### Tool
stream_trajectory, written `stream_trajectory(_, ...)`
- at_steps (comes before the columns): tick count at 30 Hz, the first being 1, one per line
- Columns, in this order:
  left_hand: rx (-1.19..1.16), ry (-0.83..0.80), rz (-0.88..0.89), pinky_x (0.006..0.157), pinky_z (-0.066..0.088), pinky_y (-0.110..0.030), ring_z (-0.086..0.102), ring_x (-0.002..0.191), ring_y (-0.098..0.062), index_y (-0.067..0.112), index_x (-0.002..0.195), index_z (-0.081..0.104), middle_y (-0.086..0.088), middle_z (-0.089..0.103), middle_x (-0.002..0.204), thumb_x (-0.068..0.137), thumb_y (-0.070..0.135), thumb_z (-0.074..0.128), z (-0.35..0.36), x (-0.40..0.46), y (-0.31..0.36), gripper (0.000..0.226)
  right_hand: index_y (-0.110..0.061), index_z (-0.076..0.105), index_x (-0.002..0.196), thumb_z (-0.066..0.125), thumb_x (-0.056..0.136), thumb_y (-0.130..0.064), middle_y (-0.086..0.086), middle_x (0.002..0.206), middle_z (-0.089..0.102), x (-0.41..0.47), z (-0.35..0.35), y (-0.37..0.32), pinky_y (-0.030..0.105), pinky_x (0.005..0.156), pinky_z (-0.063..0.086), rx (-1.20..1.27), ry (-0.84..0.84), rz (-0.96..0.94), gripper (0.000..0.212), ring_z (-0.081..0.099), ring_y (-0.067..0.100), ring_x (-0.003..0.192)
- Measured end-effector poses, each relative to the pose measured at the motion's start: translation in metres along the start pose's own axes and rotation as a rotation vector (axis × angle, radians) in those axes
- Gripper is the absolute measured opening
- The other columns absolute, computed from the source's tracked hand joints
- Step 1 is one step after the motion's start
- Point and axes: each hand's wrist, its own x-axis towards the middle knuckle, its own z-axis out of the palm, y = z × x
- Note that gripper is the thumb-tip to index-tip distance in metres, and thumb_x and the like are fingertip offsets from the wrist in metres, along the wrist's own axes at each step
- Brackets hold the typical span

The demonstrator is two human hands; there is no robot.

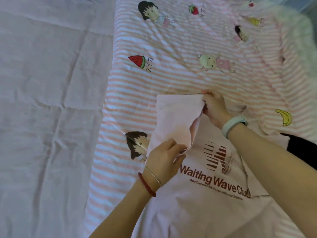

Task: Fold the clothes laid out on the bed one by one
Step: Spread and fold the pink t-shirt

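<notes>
On the far left lies a plain pale sheet, all wrinkly. Next to it is a quilt with pink and white stripes and little drawings: a slice of watermelon, a girl with dark hair, and far over on the right a yellow banana.

On top of the quilt lies a pink T-shirt with dark red words on its front. It sits in the lower middle of the picture, close to the person.

The left hand has a red bracelet on its wrist. Its fingers are curled and pinch the edge of the shirt's left side flap, which is turned in over the front. The flap stands up in a soft ridge just past this hand.

The right hand, with a pale wristband, is farther up the bed. Its fingers also pinch that same edge, near the top of the shirt.

So the shirt is under both hands, and the folded edge runs between them.

I think the step is folding the left side in. To do it well, both hands should pull the edge tight and straight, lay it down flat, then smooth out the bump.

At the right edge, a dark cloth peeks out beside the shirt.
</notes>
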Motion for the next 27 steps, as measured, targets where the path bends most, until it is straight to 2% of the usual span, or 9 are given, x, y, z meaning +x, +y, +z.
stream_trajectory(4,0.065,-0.297,-0.036,0.069,0.049,-0.033,0.059,0.082,-0.027,0.011,0.114,0.064,-0.009,0.06,0.098,0.088,0.019,0.061,0.043,0.001,0.019,0.027,-0.024,0.052,0.087,0.037,0.085,0.001,-0.001,0.085,0.051,0.008,-0.057,0.049,0.038,0.07,0.05,-0.198,0.105,-0.067,0.029,0.052,0.022,0.08)
stream_trajectory(6,0.181,-0.41,-0.052,0.082,0.045,-0.034,0.053,0.095,-0.024,0.015,0.119,0.061,-0.006,0.058,0.105,0.091,0.028,0.056,0.058,-0.002,0.02,0.031,-0.016,0.053,0.105,0.039,0.089,0.001,0.003,0.101,0.055,0.014,-0.071,0.073,0.047,0.088,0.05,-0.215,0.133,-0.041,0.028,0.056,0.028,0.098)
stream_trajectory(11,0.428,-0.177,-0.224,0.074,0.052,-0.047,0.062,0.091,-0.036,0.014,0.099,0.07,-0.013,0.064,0.102,0.054,0.017,0.087,0.059,-0.021,0.013,0.048,-0.007,0.041,0.133,0.044,0.092,-0.007,0.012,0.126,0.048,0.003,-0.074,0.11,0.031,0.093,0.041,-0.357,0.12,-0.004,0.042,0.049,0.026,0.114)
stream_trajectory(14,0.541,-0.201,-0.373,0.086,0.045,-0.059,0.051,0.114,-0.048,0.016,0.123,0.06,-0.023,0.053,0.129,0.051,0.023,0.089,0.06,-0.037,-0.001,0.077,-0.004,0.052,0.122,0.051,0.086,-0.007,0.018,0.121,0.051,-0.041,-0.062,0.123,0.04,0.089,0.042,-0.769,0.046,-0.454,0.036,0.05,0.034,0.108)
stream_trajectory(17,0.653,-0.293,-0.289,0.091,0.042,-0.061,0.042,0.122,-0.052,0.019,0.133,0.052,-0.025,0.043,0.139,0.058,0.027,0.084,0.066,-0.053,-0.012,0.082,-0.01,0.058,0.123,0.058,0.082,-0.016,0.015,0.127,0.055,-0.083,-0.047,0.151,0.049,0.096,0.041,-1.058,-0.185,-0.871,0.041,0.051,0.035,0.117)
stream_trajectory(19,0.685,-0.313,-0.173,0.092,0.042,-0.06,0.041,0.123,-0.054,0.017,0.132,0.053,-0.025,0.041,0.14,0.067,0.025,0.076,0.067,-0.064,-0.023,0.069,-0.016,0.041,0.14,0.05,0.09,-0.026,0.011,0.147,0.037,-0.106,-0.043,0.175,0.051,0.111,0.025,-1.249,-0.375,-0.815,0.052,0.031,0.034,0.136)
stream_trajectory(21,0.682,-0.304,-0.131,0.093,0.042,-0.061,0.042,0.121,-0.054,0.012,0.124,0.061,-0.025,0.043,0.138,0.078,0.025,0.057,0.064,-0.078,-0.031,0.048,-0.018,0.027,0.147,0.046,0.092,-0.031,0.007,0.154,0.022,-0.119,-0.05,0.199,0.052,0.114,0.017,-1.378,-0.402,-0.73,0.059,0.017,0.032,0.142)
stream_trajectory(24,0.641,-0.28,-0.172,0.093,0.041,-0.059,0.044,0.119,-0.053,0.006,0.116,0.065,-0.028,0.045,0.135,0.082,0.024,0.04,0.058,-0.102,-0.032,0.046,-0.02,0.035,0.143,0.05,0.089,-0.032,0.007,0.151,0.03,-0.14,-0.072,0.218,0.053,0.111,0.026,-1.438,-0.352,-0.611,0.058,0.028,0.031,0.139)
stream_trajectory(27,0.592,-0.274,-0.248,0.092,0.042,-0.059,0.045,0.12,-0.051,0.003,0.117,0.064,-0.03,0.046,0.134,0.083,0.024,0.037,0.058,-0.126,-0.02,0.047,-0.02,0.039,0.142,0.031,0.091,-0.035,0.008,0.149,0.035,-0.176,-0.094,0.245,0.053,0.111,0.023,-1.405,-0.323,-0.522,0.054,0.03,0.031,0.138)
